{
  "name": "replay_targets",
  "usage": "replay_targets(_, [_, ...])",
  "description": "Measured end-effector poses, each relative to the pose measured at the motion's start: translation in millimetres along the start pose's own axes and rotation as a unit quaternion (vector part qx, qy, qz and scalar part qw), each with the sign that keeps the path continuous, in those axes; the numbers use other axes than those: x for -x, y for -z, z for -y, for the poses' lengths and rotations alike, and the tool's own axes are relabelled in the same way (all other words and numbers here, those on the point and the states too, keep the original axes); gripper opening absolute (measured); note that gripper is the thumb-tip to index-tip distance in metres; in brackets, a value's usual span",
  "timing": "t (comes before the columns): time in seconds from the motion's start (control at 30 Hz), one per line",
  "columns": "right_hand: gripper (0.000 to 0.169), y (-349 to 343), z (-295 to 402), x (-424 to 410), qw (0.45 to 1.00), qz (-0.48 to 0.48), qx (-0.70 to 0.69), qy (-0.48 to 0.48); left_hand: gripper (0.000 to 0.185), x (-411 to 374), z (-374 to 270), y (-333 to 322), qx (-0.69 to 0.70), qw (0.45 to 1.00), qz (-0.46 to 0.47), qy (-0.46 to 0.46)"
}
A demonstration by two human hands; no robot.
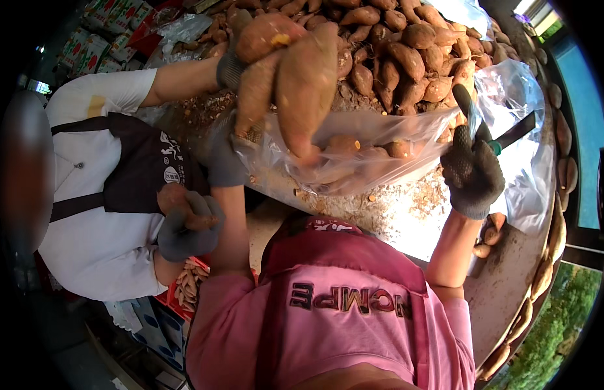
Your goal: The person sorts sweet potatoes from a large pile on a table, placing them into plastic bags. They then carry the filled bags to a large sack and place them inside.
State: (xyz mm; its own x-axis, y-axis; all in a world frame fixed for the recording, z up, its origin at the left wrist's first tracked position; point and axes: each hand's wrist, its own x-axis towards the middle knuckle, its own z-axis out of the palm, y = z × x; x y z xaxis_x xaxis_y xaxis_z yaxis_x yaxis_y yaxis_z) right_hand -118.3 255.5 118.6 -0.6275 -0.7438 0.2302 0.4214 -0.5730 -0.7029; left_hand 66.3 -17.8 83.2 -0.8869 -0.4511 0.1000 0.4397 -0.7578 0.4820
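My left hand (228, 153), in a grey work glove, grips the left side of a clear plastic bag (409, 129) with sweet potatoes inside. Its fingers are partly hidden behind a sweet potato (255, 92). A large sweet potato (306, 87) hangs over the bag's mouth, blurred. Another, with an orange bare patch (270, 36), is against the co-worker's gloved hand (231, 68). On the right, my gloved right hand (472, 170) holds a knife (516, 130) with a green collar, its blade pointing up and right. The bag's right edge reaches those fingers; whether they pinch it is unclear.
A heap of sweet potatoes (409, 58) covers the far side of the dirt-strewn table (380, 209). More plastic film (511, 97) lies at right. The co-worker stands close on my left, their other gloved hand (189, 234) around a sweet potato. A red crate (187, 287) sits below.
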Motion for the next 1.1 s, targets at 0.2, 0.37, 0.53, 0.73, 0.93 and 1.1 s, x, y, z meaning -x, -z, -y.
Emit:
replay_targets(0.2, [0.078, 29.9, -24.3, 14.7, 0.996, 0.017, 0.066, -0.061, 0.039, 24.0, -5.1, 21.3, 0.131, 0.979, 0.020, 0.155])
replay_targets(0.37, [0.081, 53.0, -43.2, 12.0, 0.962, 0.025, 0.207, -0.176, 0.041, 33.5, 0.2, 46.8, 0.194, 0.959, 0.003, 0.208])
replay_targets(0.53, [0.084, 58.7, -52.7, 26.6, 0.954, -0.055, 0.197, -0.221, 0.039, 51.4, 18.5, 108.8, 0.163, 0.976, -0.072, 0.128])
replay_targets(0.73, [0.074, 45.7, -57.8, 31.6, 0.960, -0.098, 0.190, -0.179, 0.027, 56.2, 26.0, 137.6, 0.065, 0.984, -0.139, 0.089])
replay_targets(0.93, [0.058, 43.6, -55.5, 40.1, 0.944, -0.197, 0.160, -0.209, 0.025, 69.2, 21.6, 133.9, 0.029, 0.979, -0.160, 0.123])
replay_targets(1.1, [0.038, 66.2, -59.7, 47.4, 0.924, -0.256, 0.136, -0.249, 0.037, 76.7, 28.9, 128.4, -0.321, 0.923, -0.196, 0.085])
